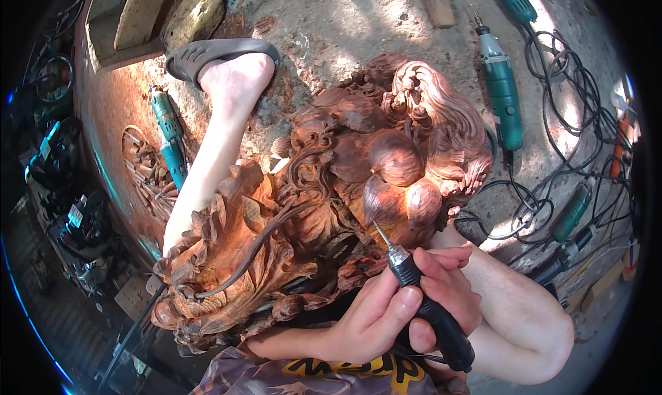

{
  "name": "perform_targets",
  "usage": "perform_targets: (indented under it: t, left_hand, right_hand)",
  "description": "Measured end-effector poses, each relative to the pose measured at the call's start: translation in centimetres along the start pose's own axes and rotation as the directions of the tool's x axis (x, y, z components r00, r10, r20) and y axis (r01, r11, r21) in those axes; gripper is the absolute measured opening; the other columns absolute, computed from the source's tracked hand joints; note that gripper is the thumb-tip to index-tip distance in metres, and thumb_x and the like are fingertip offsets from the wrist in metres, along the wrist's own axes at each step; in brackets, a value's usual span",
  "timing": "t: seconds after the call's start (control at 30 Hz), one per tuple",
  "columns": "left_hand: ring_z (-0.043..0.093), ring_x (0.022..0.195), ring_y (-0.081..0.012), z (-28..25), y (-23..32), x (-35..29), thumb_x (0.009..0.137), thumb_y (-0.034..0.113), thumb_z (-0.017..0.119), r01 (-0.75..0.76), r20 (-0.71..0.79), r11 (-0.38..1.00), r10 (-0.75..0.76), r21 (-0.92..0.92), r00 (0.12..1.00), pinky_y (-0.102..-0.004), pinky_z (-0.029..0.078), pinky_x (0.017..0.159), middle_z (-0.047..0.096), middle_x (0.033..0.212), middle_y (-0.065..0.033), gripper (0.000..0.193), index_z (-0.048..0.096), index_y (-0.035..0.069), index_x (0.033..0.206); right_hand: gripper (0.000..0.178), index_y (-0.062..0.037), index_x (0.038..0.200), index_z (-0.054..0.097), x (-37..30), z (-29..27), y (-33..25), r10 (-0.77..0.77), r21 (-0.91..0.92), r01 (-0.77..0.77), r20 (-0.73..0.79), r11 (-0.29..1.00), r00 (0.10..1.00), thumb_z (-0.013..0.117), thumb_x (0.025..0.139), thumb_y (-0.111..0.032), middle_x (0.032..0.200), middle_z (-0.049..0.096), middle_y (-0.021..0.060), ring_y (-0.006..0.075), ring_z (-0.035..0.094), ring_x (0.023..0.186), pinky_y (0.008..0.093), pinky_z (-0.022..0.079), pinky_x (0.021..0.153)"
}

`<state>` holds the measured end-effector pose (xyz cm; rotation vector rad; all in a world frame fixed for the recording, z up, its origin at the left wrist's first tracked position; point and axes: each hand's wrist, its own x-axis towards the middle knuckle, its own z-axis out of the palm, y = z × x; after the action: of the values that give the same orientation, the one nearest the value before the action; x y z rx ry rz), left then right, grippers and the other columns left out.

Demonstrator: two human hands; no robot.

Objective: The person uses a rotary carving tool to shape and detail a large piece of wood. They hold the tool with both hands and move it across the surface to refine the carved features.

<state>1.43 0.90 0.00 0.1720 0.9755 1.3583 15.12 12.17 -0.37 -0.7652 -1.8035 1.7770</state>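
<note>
A large reddish-brown wood carving (276,257) lies across my lap, with round fruit shapes, leafy curls and a part grooved like flowing hair. Both hands grip a black rotary carving tool (441,326) with a silver collar. Its thin metal bit points up at the lower edge of a pointed round fruit; whether the tip touches the wood I cannot tell. My left hand (372,319) closes on the tool from the left, its thumb along the body. From the right, my right hand (452,288) wraps its fingers around the same body.
Right of the carving, a green power tool (502,95) lies on the ground among tangled black cables (558,105). Another green tool (514,2) is beyond it. Green tools (167,123) and a basket (131,136) of wood pieces lie left. Wooden blocks (138,16) stand far left, near my sandalled foot (241,71).
</note>
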Motion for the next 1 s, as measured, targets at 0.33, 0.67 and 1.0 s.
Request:
perform_targets:
  t: [0.33,0.67,1.0]
  left_hand:
    - [0.047,0.141,-0.0335,0.2,0.0,0.6,0.112,0.026,0.034,-0.018,0.012,0.998,0.017,0.060,1.000,-0.0434,0.033,0.118,0.047,0.152,-0.0254,0.048,0.036,-0.007,0.147]
    - [0.049,0.138,-0.0325,0.5,0.0,1.4,0.112,0.026,0.032,0.078,-0.031,0.997,-0.078,0.004,0.996,-0.0421,0.035,0.117,0.050,0.148,-0.0229,0.047,0.037,-0.006,0.146]
    - [0.050,0.136,-0.0312,1.0,-0.5,0.7,0.112,0.028,0.035,-0.013,-0.054,0.999,0.010,-0.049,0.998,-0.0432,0.034,0.117,0.051,0.145,-0.0222,0.048,0.041,-0.006,0.144]
  right_hand:
    - [0.043,0.0112,0.114,0.070,-0.8,3.3,1.7,-0.028,0.108,0.048,-0.177,0.993,0.984,0.072,0.086,-0.021,0.111,0.070,0.0369,0.0426,0.074,0.103,0.0459,0.059,0.092]
    - [0.048,0.0071,0.118,0.065,-0.3,0.9,0.8,0.008,0.035,-0.005,-0.079,0.999,0.997,0.070,0.090,-0.031,0.116,0.069,0.0268,0.0350,0.072,0.107,0.0423,0.059,0.091]
    - [0.060,0.0020,0.128,0.057,0.0,0.8,1.1,0.010,-0.129,0.016,0.201,0.992,0.980,0.067,0.098,-0.049,0.125,0.065,0.0122,0.0275,0.066,0.115,0.0423,0.061,0.085]
